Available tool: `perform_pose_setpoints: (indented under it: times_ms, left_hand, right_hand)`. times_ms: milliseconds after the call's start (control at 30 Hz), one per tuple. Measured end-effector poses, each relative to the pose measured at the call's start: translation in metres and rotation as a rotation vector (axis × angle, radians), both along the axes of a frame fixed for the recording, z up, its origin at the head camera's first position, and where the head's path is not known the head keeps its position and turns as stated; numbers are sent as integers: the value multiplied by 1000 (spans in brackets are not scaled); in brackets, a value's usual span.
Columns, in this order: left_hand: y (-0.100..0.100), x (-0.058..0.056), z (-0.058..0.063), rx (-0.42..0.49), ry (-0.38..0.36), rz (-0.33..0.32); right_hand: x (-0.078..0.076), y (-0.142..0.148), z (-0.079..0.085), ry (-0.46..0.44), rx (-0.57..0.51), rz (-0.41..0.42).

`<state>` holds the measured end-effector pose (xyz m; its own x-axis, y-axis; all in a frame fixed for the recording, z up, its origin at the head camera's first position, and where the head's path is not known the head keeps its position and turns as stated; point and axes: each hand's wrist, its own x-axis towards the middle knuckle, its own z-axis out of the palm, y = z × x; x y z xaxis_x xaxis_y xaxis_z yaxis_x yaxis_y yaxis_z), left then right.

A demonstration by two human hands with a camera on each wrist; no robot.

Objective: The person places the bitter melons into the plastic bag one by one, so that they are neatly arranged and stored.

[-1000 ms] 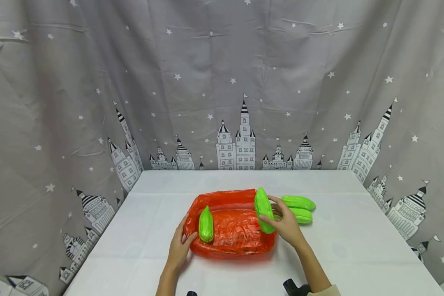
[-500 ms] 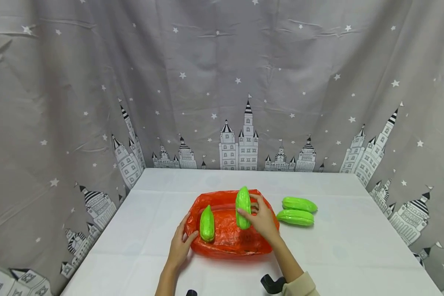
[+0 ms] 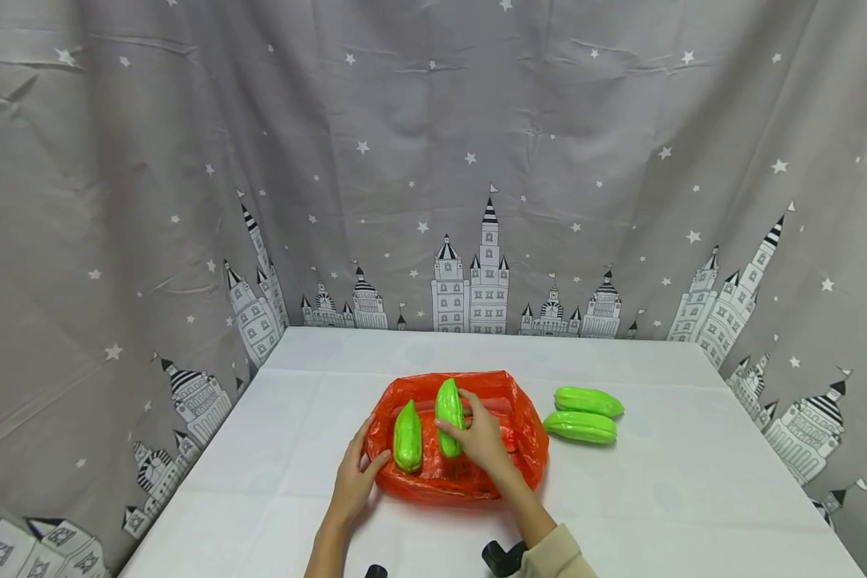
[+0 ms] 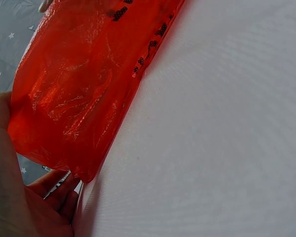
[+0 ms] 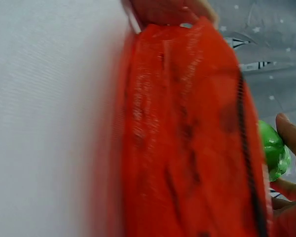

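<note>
A red plastic bag (image 3: 520, 417) lies with its mouth open on the white table. At its left edge my left hand (image 3: 354, 478) holds the rim, thumb on the near side and fingers round the outside; the left wrist view shows this hand (image 4: 44, 197) at the bag's end. My right hand (image 3: 480, 433) grips a shiny green cucumber-like vegetable (image 3: 449, 417), tip up, inside the mouth of the bag. Another green vegetable (image 3: 407, 437) rests inside at the left. In the right wrist view the red bag (image 5: 187, 123) hides most of the held vegetable (image 5: 274, 148).
Two more green vegetables, a far one (image 3: 588, 400) and a near one (image 3: 581, 426), lie side by side on the table (image 3: 694, 482) right of the bag. A grey curtain (image 3: 376, 120) with castles and stars hangs behind the table.
My right hand has carried the held green vegetable leftward from the bag's right edge and lowered it toward the one inside. My left hand has stayed at the bag's left edge.
</note>
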<state>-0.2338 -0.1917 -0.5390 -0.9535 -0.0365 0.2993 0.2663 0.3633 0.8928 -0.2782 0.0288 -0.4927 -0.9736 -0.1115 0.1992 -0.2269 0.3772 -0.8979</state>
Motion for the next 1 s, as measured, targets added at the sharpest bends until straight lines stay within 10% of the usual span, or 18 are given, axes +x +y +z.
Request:
perform_pose_setpoints:
  times_ms: [133, 467, 1000]
  left_hand:
    - [-5, -9, -19, -13, 23, 9]
    - [6, 11, 19, -15, 32, -5]
    - [4, 9, 16, -5, 24, -6]
  right_hand:
    - [-1, -5, -8, 45, 41, 13]
    - [-1, -15, -14, 124, 111, 82]
    - [-2, -20, -26, 43, 207, 140]
